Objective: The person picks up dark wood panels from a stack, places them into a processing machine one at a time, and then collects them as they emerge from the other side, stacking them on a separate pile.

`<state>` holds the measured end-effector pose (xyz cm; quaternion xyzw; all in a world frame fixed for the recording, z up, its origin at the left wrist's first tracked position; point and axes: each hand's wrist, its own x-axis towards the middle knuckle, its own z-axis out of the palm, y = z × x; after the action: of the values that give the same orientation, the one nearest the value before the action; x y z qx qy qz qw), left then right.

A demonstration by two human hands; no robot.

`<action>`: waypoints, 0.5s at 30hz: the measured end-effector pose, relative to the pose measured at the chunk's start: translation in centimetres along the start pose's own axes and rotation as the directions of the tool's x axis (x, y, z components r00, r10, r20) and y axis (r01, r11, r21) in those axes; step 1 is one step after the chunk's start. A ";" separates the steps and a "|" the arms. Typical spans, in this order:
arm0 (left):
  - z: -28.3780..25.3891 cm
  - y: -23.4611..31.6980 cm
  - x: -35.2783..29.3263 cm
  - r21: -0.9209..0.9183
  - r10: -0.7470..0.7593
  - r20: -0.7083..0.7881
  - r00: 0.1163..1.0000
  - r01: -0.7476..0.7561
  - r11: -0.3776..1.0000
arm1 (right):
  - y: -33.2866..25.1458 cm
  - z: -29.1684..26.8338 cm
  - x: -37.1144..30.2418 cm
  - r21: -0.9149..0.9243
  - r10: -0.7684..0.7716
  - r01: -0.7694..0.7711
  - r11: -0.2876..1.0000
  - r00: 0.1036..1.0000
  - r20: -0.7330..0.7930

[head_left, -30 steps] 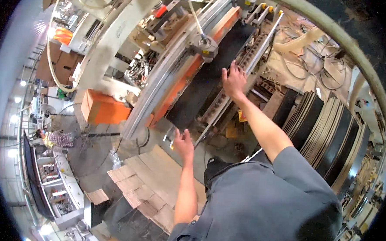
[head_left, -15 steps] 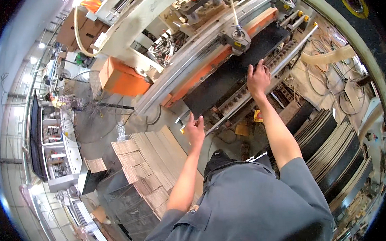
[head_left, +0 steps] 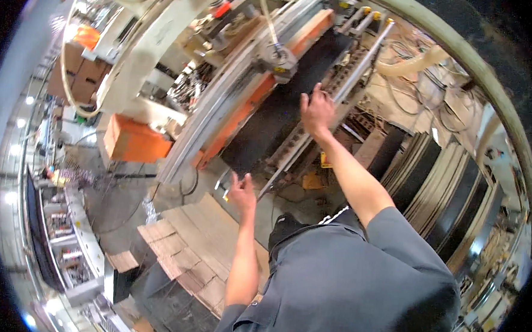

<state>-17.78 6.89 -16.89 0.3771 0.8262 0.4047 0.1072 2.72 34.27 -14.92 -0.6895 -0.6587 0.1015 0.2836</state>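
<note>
A long black board (head_left: 276,115) lies along the bed of a machine, beside its orange-faced guide rail (head_left: 235,119). Over the board's near edge, by the row of rollers (head_left: 347,65), is my right hand (head_left: 318,111), fingers apart and nothing in them. My left hand (head_left: 241,195) is held near the board's lower left end, fingers stretched out and empty. Whether either hand touches the board I cannot tell. A grey control box (head_left: 279,59) on a hanging cable sits above the rail.
To my right stand stacks of dark and tan boards (head_left: 439,181). A pile of brown wood-grain planks (head_left: 184,240) lies at my lower left. An orange box (head_left: 136,140) stands beyond the machine's left end. Hoses and cables (head_left: 438,94) spread over the floor at the far right.
The whole view has shifted, so the machine and both hands appear further left. Both hands keep nearly the same places along the board, with fingers still spread.
</note>
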 end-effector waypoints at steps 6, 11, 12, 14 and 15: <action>-0.6 2.4 0.2 -0.012 -0.012 0.058 0.998 0.013 1.000 | 0.7 0.3 0.2 0.095 -0.028 0.033 0.995 0.998 -0.050; -1.1 3.6 0.1 -0.013 -0.027 0.063 0.998 0.028 1.000 | 0.6 0.3 0.1 0.111 -0.020 0.025 0.993 0.999 -0.043; -1.1 3.9 0.0 -0.016 -0.036 0.062 0.997 0.037 0.999 | 0.5 0.3 0.2 0.116 -0.018 0.022 0.993 0.999 -0.038; -1.1 3.8 -0.1 -0.009 -0.045 0.060 0.997 0.045 0.999 | 0.4 -0.1 0.0 0.135 -0.025 0.028 0.990 0.999 -0.030; -1.1 3.7 -0.1 0.003 -0.042 0.059 0.997 0.042 0.999 | 0.3 -0.2 -0.1 0.144 -0.028 0.031 0.989 0.999 -0.026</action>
<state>-16.25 7.56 -13.44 0.3715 0.8307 0.3904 0.1397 3.12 34.15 -14.94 -0.6585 -0.6563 0.1365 0.3420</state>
